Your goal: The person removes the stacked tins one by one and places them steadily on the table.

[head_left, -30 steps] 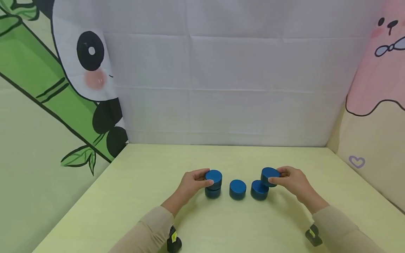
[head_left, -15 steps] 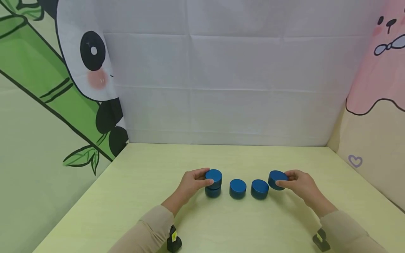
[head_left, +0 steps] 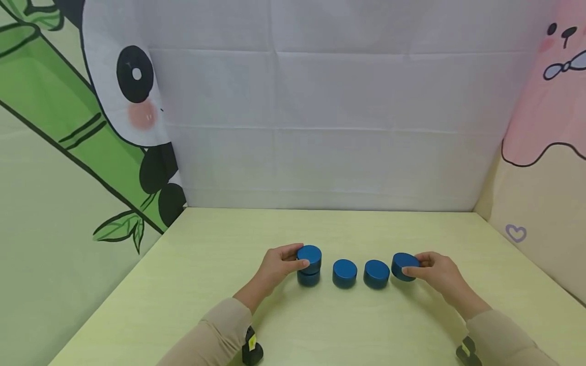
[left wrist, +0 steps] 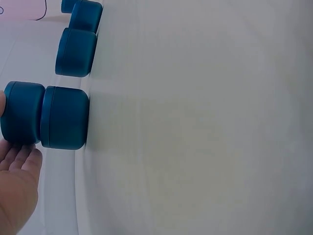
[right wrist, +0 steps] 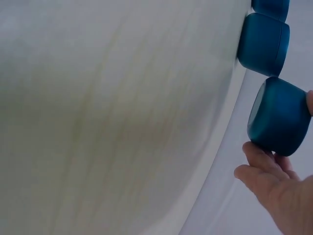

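Note:
Several round blue tins form a row across the table. At the left end one blue tin (head_left: 309, 256) sits on top of another blue tin (head_left: 309, 278). My left hand (head_left: 276, 266) grips the upper one between thumb and fingers. To the right stand two single tins, a middle tin (head_left: 344, 274) and a neighbouring tin (head_left: 376, 275). My right hand (head_left: 440, 274) pinches a further blue tin (head_left: 404, 266) by its side. In the right wrist view this held tin (right wrist: 279, 116) is tilted, its underside showing, and raised off the table surface.
The pale yellow table (head_left: 348, 330) reaches back to a white cloth wall (head_left: 339, 127). Printed side panels stand left and right, with a panda and bamboo (head_left: 114, 152) and a pink animal (head_left: 545, 122). Black wrist devices hang below both sleeves.
My right hand has carried its tin from over the rightmost standing tin out to the right and lower. My left hand keeps its hold on the stack and has stayed in place.

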The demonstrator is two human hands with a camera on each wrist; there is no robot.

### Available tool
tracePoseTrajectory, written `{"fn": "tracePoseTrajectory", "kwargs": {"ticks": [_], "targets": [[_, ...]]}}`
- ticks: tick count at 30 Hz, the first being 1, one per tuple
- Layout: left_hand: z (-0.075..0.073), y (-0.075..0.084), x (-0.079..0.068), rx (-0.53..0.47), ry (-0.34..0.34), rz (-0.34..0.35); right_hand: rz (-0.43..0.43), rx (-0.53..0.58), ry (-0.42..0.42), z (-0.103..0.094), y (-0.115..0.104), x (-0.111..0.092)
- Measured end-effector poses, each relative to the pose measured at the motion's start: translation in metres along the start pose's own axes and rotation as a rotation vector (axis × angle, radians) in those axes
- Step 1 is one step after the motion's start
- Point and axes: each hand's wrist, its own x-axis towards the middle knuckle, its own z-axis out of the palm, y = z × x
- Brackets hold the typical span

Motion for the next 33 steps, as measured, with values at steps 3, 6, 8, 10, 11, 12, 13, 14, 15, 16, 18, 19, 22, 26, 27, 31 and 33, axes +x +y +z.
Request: {"fn": "tracePoseTrajectory", "kwargs": {"ticks": [3, 6, 8, 10, 11, 12, 13, 14, 15, 16, 18, 19, 22, 26, 27, 31, 33], "targets": [[0.001, 0.001, 0.001, 0.005, 0.002, 0.001, 0.003, -0.001, -0.006, 0.000, 0.002, 0.001], [0.002, 0.002, 0.001, 0.009, 0.004, 0.000, 0.006, -0.003, -0.008, 0.000, 0.003, 0.003], [0.003, 0.003, 0.001, 0.010, 0.007, -0.003, 0.006, -0.005, -0.012, -0.001, 0.004, 0.004], [0.004, 0.003, 0.001, 0.008, 0.009, -0.005, 0.008, -0.005, -0.017, -0.001, 0.004, 0.006], [0.004, 0.004, 0.001, 0.006, 0.010, -0.006, 0.008, -0.005, -0.018, -0.001, 0.004, 0.006], [0.005, 0.004, 0.001, 0.004, 0.011, -0.006, 0.008, -0.005, -0.021, -0.001, 0.005, 0.007], [0.005, 0.004, 0.002, 0.003, 0.011, -0.007, 0.007, -0.006, -0.022, -0.002, 0.005, 0.007], [0.005, 0.004, 0.002, 0.001, 0.010, -0.007, 0.006, -0.006, -0.023, -0.002, 0.005, 0.008], [0.006, 0.004, 0.002, -0.001, 0.010, -0.007, 0.006, -0.008, -0.023, -0.002, 0.006, 0.008], [0.006, 0.004, 0.003, -0.002, 0.010, -0.006, 0.007, -0.009, -0.024, -0.002, 0.006, 0.009], [0.007, 0.004, 0.003, -0.005, 0.012, -0.007, 0.008, -0.013, -0.025, -0.003, 0.007, 0.010], [0.008, 0.005, 0.004, -0.007, 0.013, -0.009, 0.009, -0.015, -0.026, -0.003, 0.008, 0.011], [0.009, 0.006, 0.004, -0.012, 0.017, -0.011, 0.015, -0.021, -0.031, -0.004, 0.011, 0.013], [0.011, 0.006, 0.005, -0.015, 0.019, -0.012, 0.020, -0.023, -0.040, -0.005, 0.014, 0.016], [0.011, 0.006, 0.006, -0.013, 0.019, -0.012, 0.021, -0.024, -0.042, -0.005, 0.015, 0.017], [0.013, 0.006, 0.007, -0.006, 0.020, -0.012, 0.027, -0.029, -0.052, -0.006, 0.015, 0.019], [0.014, 0.006, 0.008, -0.004, 0.021, -0.012, 0.029, -0.036, -0.058, -0.006, 0.016, 0.020]]}}
